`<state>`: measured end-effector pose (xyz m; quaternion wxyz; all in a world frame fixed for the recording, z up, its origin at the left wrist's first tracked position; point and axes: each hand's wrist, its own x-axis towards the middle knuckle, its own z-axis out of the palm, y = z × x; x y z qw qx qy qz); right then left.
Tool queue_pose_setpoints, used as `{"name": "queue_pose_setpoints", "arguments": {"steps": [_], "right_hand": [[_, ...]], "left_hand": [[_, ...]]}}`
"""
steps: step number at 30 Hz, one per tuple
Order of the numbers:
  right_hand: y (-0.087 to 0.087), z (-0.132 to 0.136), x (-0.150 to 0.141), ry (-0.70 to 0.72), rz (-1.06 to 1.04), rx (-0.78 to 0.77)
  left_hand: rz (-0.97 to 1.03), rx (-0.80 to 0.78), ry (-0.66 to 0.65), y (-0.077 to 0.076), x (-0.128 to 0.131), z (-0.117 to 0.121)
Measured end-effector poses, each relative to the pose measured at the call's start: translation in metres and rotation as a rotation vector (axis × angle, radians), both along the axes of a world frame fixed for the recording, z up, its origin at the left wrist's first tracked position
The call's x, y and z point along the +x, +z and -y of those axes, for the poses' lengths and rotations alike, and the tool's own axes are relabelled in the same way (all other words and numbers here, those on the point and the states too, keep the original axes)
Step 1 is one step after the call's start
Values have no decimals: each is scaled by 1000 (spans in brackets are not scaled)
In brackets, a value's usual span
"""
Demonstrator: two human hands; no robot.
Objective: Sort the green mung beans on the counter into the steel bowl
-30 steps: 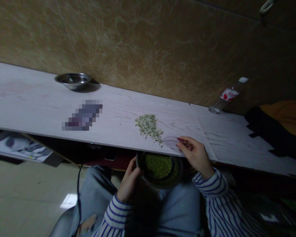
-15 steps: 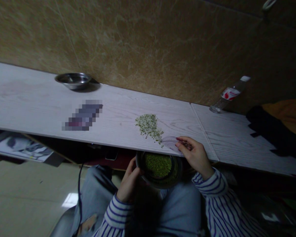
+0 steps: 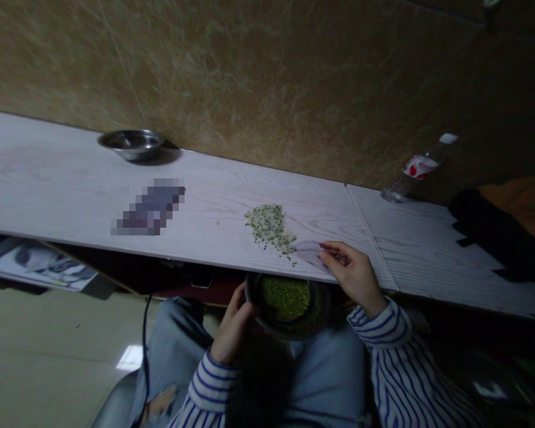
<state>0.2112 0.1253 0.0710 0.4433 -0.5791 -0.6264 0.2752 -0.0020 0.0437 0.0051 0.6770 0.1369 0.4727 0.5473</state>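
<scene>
My left hand (image 3: 237,326) grips the left rim of a metal bowl (image 3: 318,309) just below the counter's front edge. Small green beans (image 3: 286,297), which look like mung beans, lie inside it. Between the thumb and fingers of my right hand (image 3: 352,270) is a clear plastic protractor (image 3: 310,252), held low at the counter top. Its left edge is by the near end of a loose pile of white grains mixed with green beans (image 3: 270,226). A few stray beans lie around that pile.
The white wood-grain counter (image 3: 214,238) runs along a marbled wall. A shallow steel bowl (image 3: 131,145) and a blurred-out flat object (image 3: 150,208) are on the left. To the right stand a plastic bottle (image 3: 419,167) and a dark and orange cloth item (image 3: 508,226). A phone (image 3: 202,279) lies under the counter.
My right hand and the protractor have shifted slightly away from the counter's front edge. My left hand still holds the bowl in the same place.
</scene>
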Motion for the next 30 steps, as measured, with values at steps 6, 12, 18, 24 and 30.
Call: {"name": "queue_pose_setpoints", "arguments": {"steps": [6, 12, 18, 24, 30], "right_hand": [[1, 0, -9, 44, 0, 0], [0, 3, -2, 22, 3, -5], [1, 3, 1, 37, 7, -22], [-1, 3, 3, 48, 31, -26], [-1, 2, -2, 66, 65, 2]], "left_hand": [[-13, -16, 3, 2, -1, 0], [-9, -27, -5, 2, -1, 0], [-5, -17, -4, 2, -1, 0], [3, -20, -2, 2, -1, -1], [5, -14, -7, -1, -1, 0]]}}
